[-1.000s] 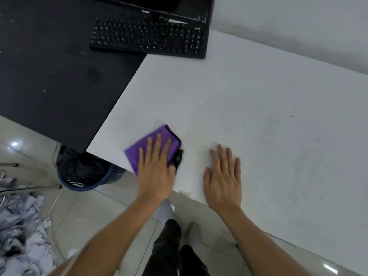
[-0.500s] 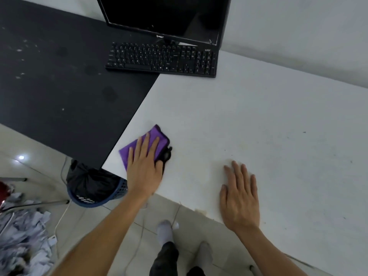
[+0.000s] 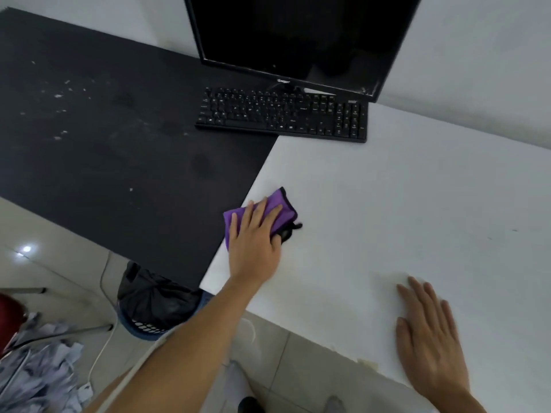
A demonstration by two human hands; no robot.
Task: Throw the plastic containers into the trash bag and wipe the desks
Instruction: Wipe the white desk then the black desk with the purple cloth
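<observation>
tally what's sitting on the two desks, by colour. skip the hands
Black: 2 (monitor, keyboard)
Purple: 1 (cloth)
Total: 3

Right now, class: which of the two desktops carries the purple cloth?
The white desktop, not the dusty black desktop beside it. The purple cloth lies near where the two meet, pressed under the left hand.
</observation>
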